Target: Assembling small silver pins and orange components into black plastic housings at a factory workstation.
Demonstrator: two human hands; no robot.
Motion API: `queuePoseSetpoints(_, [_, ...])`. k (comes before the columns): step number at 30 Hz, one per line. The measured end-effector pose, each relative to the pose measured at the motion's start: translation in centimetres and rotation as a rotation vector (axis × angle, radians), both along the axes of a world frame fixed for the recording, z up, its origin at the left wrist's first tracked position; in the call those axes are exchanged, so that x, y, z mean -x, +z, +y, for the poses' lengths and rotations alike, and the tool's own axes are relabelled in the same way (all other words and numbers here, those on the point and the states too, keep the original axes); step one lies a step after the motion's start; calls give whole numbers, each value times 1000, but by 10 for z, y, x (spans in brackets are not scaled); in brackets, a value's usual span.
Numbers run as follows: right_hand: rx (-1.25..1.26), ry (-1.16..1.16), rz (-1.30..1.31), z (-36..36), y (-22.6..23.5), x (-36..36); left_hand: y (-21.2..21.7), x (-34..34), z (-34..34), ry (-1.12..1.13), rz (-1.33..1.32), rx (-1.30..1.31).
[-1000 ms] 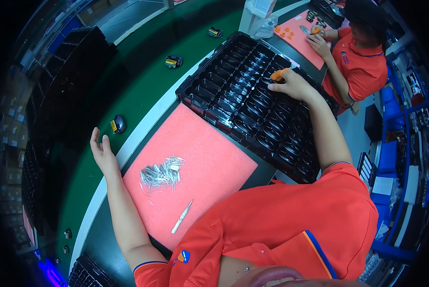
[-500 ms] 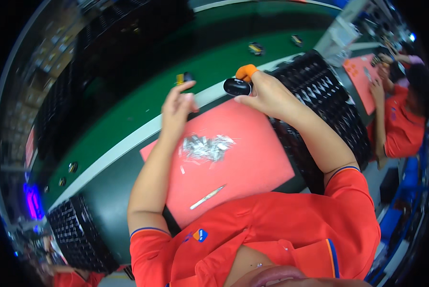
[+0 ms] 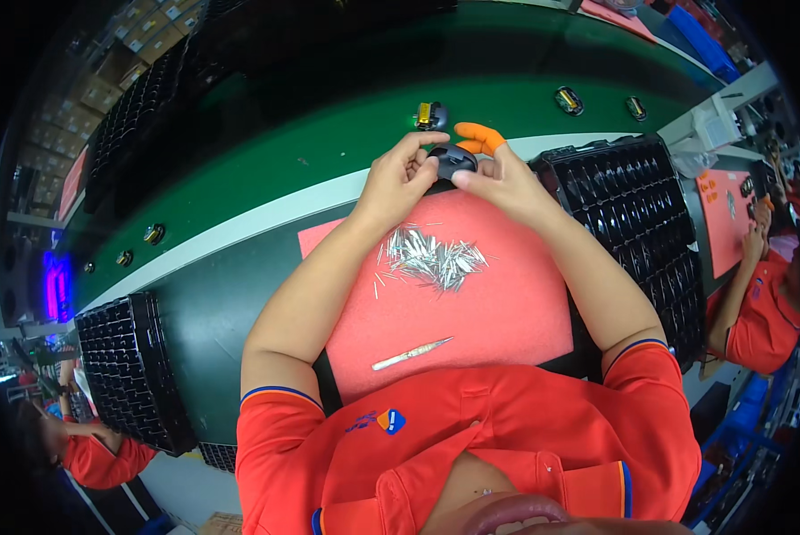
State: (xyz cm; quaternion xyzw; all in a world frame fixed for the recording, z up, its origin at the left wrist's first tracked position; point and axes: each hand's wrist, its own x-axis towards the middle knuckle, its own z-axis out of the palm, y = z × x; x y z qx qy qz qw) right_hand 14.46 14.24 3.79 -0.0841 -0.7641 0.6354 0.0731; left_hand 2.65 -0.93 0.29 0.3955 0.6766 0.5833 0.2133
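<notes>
A dark, rounded plastic casing is held between both hands above the far edge of the pink foam mat. My left hand grips its left side, thumb in front and index finger along the top. Around its right side curl the fingers of my right hand, which wears orange finger cots. Just behind, an opened device half with a yellow part lies on the green conveyor. Nearer me, a heap of thin silvery strips is spread on the mat, with a slim pointed tool in front.
Black compartment trays are stacked at right and at left. More small devices sit along the green belt, to the right and left. A co-worker in a red shirt works at far right.
My left hand has come across from beside the yellow-part device to the casing and taken hold of it. The casing has turned in my right hand. The whole view has shifted.
</notes>
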Motion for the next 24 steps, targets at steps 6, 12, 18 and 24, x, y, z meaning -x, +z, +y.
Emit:
queuePoseSetpoints(6, [265, 86, -229, 13, -18, 11, -1, 0, -5, 49, 0, 4])
queuePoseSetpoints(12, [148, -106, -139, 5, -12, 2, 15, 19, -22, 75, 237, -56])
queuePoseSetpoints(18, [257, -143, -115, 17, -7, 4, 13, 125, -125, 1036, 872, 16])
queuePoseSetpoints(24, [128, -80, -275, 46, -18, 18, -23, 186, -293, 1050, 982, 908])
